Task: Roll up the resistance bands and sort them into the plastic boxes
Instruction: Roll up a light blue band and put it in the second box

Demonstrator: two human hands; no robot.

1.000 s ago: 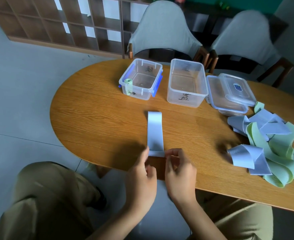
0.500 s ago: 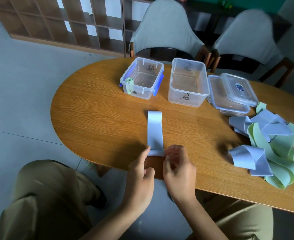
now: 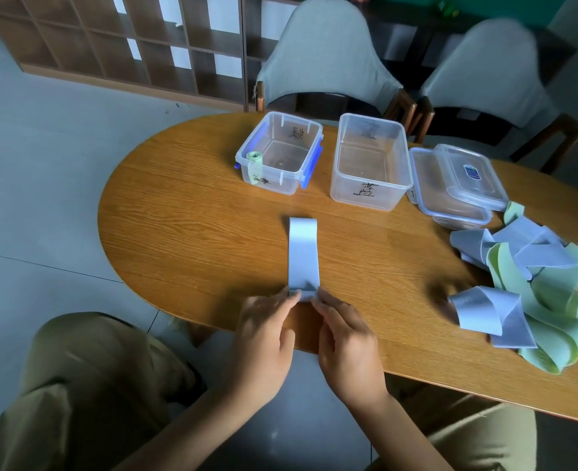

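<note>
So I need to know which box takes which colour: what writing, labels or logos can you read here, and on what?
Box with blue clips: black handwritten marks on the near and far walls, not legible.
Taller clear box: black handwritten marks on the near and far walls, also not legible.
Top lid of the stacked pair: small blue sticker, print too small to read.
Nothing else bears text.

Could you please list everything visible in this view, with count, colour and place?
blue band: 1, pale blue, flat at table centre, near end being rolled
band pile: blue and green, table right
green roll: 1, in blue-clipped box
blue-clipped box: 1, clear, far left
plain box: 1, clear, far middle
lids: 2, clear, stacked right of the boxes
table: 1, wood, oval
chairs: 2, grey, behind table
shelf: 1, brown, far left
left hand: fingers pinch band end
right hand: fingers pinch band end
</note>
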